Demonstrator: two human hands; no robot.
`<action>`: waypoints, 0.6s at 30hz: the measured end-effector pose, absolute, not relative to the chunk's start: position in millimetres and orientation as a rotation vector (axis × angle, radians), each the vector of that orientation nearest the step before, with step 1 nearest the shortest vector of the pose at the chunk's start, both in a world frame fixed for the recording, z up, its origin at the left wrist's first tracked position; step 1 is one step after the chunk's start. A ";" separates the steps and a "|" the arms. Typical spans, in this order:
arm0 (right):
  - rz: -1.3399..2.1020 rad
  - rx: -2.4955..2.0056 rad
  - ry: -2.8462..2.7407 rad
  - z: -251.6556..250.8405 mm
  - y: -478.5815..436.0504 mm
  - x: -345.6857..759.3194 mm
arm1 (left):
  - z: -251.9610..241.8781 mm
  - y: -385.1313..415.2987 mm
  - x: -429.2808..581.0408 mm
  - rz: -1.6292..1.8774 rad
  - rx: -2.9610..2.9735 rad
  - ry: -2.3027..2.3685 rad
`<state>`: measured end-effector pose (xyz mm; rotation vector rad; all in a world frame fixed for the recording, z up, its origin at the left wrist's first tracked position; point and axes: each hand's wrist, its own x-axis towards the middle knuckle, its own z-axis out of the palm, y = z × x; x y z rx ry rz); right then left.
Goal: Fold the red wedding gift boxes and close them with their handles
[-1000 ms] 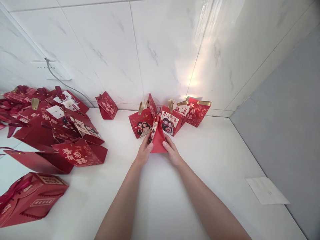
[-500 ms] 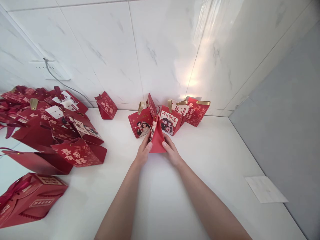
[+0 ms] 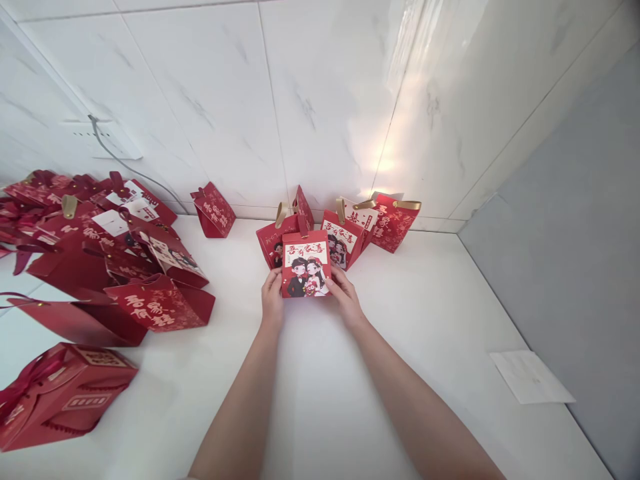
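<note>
A red gift box [image 3: 307, 265] with a cartoon bride and groom on its front faces me. My left hand [image 3: 273, 293] grips its left side, and my right hand [image 3: 343, 291] grips its right side with the thumb on the front edge. A dark ribbon loop tops the box. Just behind it stand a red box with a gold handle [image 3: 270, 237], a narrow red box [image 3: 303, 208], another couple-printed box [image 3: 345, 233], and a red box with gold handle by the wall [image 3: 393, 223]. A pale-fronted box is partly hidden among them.
Many red gift boxes [image 3: 160, 303] crowd the left side, with a larger ribboned box [image 3: 70, 397] at front left. One small red box [image 3: 214, 212] stands alone by the tiled wall [image 3: 200, 80]. A white socket plate [image 3: 533, 377] sits at the right edge of the white table [image 3: 430, 333].
Both hands have turned the held box from its plain red side panel to its couple-printed front. The other boxes have stayed in place.
</note>
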<state>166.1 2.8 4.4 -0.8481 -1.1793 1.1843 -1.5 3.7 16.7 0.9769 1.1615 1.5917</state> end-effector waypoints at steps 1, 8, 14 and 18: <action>1.226 -0.822 -1.183 5.3 2.7 166.5 | 17.4 3.2 0.3 1.556 0.961 1.093; 1.446 -0.792 -0.863 2.9 7.1 167.8 | 23.7 1.2 1.9 1.424 0.883 0.999; 1.486 -0.798 -0.727 4.0 6.8 167.9 | 24.6 -2.1 -2.6 1.362 0.823 0.882; 1.487 -0.739 -0.806 5.5 5.0 166.9 | 24.7 -2.7 -2.5 1.343 0.756 0.901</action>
